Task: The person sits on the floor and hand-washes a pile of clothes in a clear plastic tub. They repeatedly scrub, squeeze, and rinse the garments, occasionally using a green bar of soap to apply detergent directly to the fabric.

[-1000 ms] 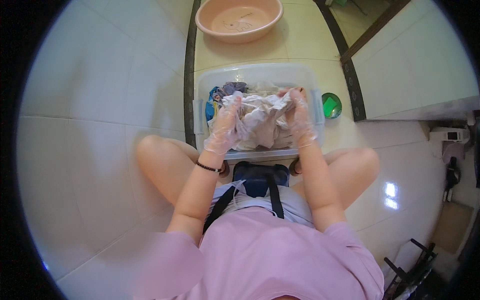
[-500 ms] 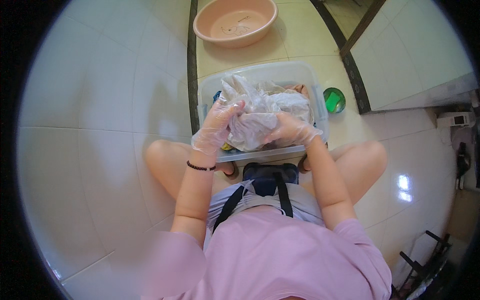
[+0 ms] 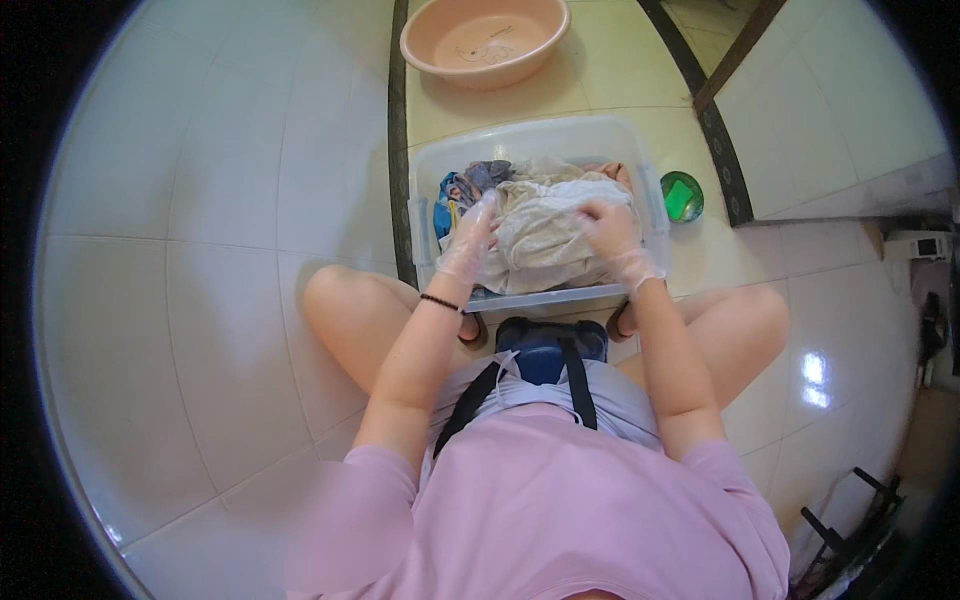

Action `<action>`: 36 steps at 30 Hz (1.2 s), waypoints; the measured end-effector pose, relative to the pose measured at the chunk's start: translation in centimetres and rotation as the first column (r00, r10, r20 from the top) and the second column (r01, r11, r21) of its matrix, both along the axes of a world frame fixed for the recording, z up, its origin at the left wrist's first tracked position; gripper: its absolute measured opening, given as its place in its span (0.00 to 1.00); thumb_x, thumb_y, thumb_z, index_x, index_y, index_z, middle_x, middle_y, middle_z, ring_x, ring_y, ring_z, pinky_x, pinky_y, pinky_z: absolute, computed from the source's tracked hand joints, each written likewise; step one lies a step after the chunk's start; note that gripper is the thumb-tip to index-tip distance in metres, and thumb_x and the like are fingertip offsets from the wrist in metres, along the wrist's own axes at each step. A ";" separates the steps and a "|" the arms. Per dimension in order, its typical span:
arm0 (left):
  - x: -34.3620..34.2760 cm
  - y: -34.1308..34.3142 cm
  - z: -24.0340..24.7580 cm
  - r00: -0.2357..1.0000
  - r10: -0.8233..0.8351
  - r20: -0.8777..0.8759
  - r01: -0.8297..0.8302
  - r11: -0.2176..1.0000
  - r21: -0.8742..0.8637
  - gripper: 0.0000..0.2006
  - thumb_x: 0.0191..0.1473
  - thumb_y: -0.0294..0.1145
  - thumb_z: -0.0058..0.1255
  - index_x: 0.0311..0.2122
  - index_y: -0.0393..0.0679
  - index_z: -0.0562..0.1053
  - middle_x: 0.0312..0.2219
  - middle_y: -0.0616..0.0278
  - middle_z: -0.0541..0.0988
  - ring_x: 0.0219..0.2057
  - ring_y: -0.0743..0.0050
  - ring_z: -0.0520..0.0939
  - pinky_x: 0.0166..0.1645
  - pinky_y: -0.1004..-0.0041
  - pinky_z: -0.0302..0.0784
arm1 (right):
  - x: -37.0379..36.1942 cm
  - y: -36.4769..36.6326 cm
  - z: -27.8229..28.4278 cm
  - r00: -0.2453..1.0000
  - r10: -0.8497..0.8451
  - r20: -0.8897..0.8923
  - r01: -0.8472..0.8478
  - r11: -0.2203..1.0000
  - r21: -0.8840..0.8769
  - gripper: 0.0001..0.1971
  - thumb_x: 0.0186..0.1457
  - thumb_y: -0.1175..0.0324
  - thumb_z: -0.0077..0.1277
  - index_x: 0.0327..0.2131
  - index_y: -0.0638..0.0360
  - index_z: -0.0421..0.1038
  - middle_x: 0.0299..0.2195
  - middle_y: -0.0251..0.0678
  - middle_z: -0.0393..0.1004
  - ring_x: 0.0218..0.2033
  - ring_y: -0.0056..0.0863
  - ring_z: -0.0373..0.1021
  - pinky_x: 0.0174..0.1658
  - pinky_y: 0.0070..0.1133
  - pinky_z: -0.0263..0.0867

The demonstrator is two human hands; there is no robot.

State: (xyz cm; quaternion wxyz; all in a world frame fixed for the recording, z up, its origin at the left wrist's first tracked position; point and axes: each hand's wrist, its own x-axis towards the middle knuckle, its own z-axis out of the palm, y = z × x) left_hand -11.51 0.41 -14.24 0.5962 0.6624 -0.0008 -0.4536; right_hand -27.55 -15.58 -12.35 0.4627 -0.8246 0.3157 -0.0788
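A bunched white cloth [image 3: 540, 232] lies across the middle of a clear plastic tub [image 3: 540, 300] standing in front of me. Clear, thin gloves cover both of my hands. Along the cloth's left side, my left hand [image 3: 470, 238] has its fingers stretched upward and touching the edge; its far side is hidden. On the cloth's right part, my right hand [image 3: 612, 238] is curled, with fingertips pinched on the fabric. Grey and blue clothes [image 3: 475, 180] show beyond my left hand, and a peach-coloured cloth [image 3: 615, 174] lies at the tub's far right.
Beyond the tub stands a pink basin [image 3: 490, 72]. A round green container [image 3: 682, 197] sits on the floor right of the tub. My knees flank the tub's near side, and a dark blue stool [image 3: 545, 350] is under me. Tiled wall rises at left.
The white cloth, lifted and bunched between both hands before, now lies lower and flatter in the tub. My hands have moved slightly apart, uncovering the grey and blue clothes.
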 end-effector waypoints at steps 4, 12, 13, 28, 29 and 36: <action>-0.2 -1.9 0.0 0.944 0.251 -0.213 -0.289 0.942 -0.172 0.35 0.49 0.51 0.48 0.57 0.42 0.54 0.54 0.55 0.58 0.54 0.64 0.61 0.54 0.71 0.58 | 1.3 6.7 3.7 0.867 0.320 0.382 -0.254 0.943 -0.216 0.11 0.41 0.65 0.58 0.29 0.58 0.74 0.29 0.40 0.73 0.32 0.37 0.70 0.37 0.25 0.65; -0.2 -5.1 1.7 0.917 0.296 -0.267 -0.346 0.923 -0.166 0.20 0.49 0.46 0.48 0.43 0.44 0.66 0.41 0.59 0.69 0.42 0.67 0.69 0.47 0.69 0.64 | 2.8 8.1 3.9 0.760 0.323 0.565 0.023 0.854 -0.519 0.10 0.45 0.66 0.53 0.31 0.58 0.69 0.28 0.39 0.70 0.32 0.41 0.67 0.37 0.29 0.64; -0.4 -5.7 1.9 0.925 0.274 -0.265 -0.328 0.926 -0.188 0.19 0.50 0.46 0.48 0.41 0.44 0.66 0.38 0.60 0.69 0.40 0.68 0.69 0.46 0.69 0.65 | 2.9 8.0 3.8 0.752 0.313 0.580 0.077 0.832 -0.550 0.09 0.46 0.67 0.53 0.31 0.59 0.69 0.27 0.40 0.70 0.32 0.41 0.67 0.37 0.29 0.64; 2.6 -6.0 -1.1 0.450 -0.467 0.761 0.244 0.884 0.399 0.17 0.52 0.44 0.45 0.40 0.41 0.71 0.35 0.56 0.76 0.38 0.61 0.75 0.43 0.67 0.69 | 2.0 0.1 0.5 0.999 0.019 0.026 -0.014 0.981 -0.195 0.11 0.49 0.64 0.45 0.34 0.58 0.70 0.28 0.48 0.72 0.34 0.44 0.69 0.39 0.32 0.64; 1.8 -6.7 -1.8 0.284 -0.459 0.842 0.243 0.883 0.400 0.17 0.51 0.43 0.46 0.40 0.41 0.71 0.35 0.54 0.76 0.37 0.58 0.75 0.43 0.66 0.69 | 0.8 -3.0 -2.3 0.997 -0.062 0.054 0.073 0.972 -0.223 0.11 0.48 0.65 0.46 0.34 0.58 0.71 0.30 0.47 0.72 0.35 0.43 0.69 0.40 0.32 0.64; -0.6 -7.0 -0.5 0.033 -0.845 0.533 0.289 0.519 0.805 0.14 0.44 0.39 0.52 0.38 0.45 0.73 0.29 0.55 0.76 0.36 0.54 0.76 0.40 0.65 0.70 | -1.6 -5.4 -4.9 0.951 -0.060 -0.303 -0.032 0.957 -0.288 0.22 0.38 0.61 0.58 0.41 0.50 0.70 0.46 0.40 0.64 0.52 0.37 0.57 0.52 0.29 0.55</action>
